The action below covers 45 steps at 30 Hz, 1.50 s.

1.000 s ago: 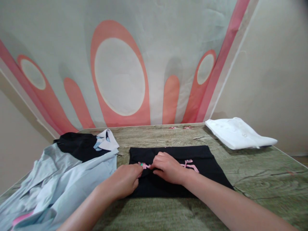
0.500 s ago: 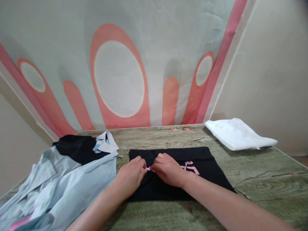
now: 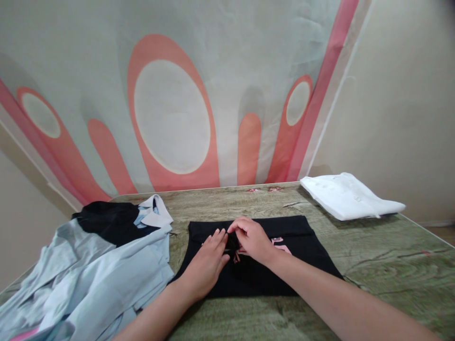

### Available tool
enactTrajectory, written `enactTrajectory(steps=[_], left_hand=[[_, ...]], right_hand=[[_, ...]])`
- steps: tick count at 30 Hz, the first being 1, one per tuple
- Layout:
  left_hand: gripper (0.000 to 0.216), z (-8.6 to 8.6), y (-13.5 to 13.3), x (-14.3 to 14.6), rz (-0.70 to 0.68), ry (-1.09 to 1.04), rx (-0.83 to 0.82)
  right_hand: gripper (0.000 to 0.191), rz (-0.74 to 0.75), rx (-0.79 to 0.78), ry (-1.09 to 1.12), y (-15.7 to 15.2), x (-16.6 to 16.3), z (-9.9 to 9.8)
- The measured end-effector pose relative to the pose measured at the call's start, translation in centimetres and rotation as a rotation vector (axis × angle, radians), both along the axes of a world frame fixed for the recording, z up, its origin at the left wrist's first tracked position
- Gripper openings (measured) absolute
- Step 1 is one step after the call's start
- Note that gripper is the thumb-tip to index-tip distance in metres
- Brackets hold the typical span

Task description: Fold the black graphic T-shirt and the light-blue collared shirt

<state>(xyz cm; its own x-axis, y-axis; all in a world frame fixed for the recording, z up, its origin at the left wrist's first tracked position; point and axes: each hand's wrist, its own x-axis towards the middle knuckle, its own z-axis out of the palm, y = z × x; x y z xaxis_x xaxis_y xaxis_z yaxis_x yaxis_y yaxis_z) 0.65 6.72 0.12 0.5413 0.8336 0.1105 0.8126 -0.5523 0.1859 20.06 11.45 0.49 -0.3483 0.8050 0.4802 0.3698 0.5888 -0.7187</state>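
A folded black garment [image 3: 291,265] with pink ribbon trim [image 3: 280,244] lies flat on the wood-grain table [image 3: 384,265] in front of me. My left hand [image 3: 208,263] rests flat on its left part, fingers stretched out. My right hand [image 3: 250,239] sits just right of it on the garment's middle, fingers curled in a pinch on a bit of black cloth beside the pink ribbon.
A loose heap of light blue shirts [image 3: 92,279] with a black piece [image 3: 110,220] and a white collar [image 3: 154,215] covers the table's left. A folded white shirt [image 3: 350,201] lies at the far right. A wall banner with pink shapes [image 3: 170,109] hangs behind.
My left hand has let go of the pink ribbon and opened flat on the cloth. My right hand has moved slightly up and now pinches the black fabric.
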Motion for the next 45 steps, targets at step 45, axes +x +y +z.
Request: enactTrajectory(steps=[45], left_hand=[[0.066,-1.8,-0.8,0.9,-0.167,0.156,0.183]], right_hand=[[0.068,-0.277,0.026,-0.71,-4.0,5.2,-0.5]])
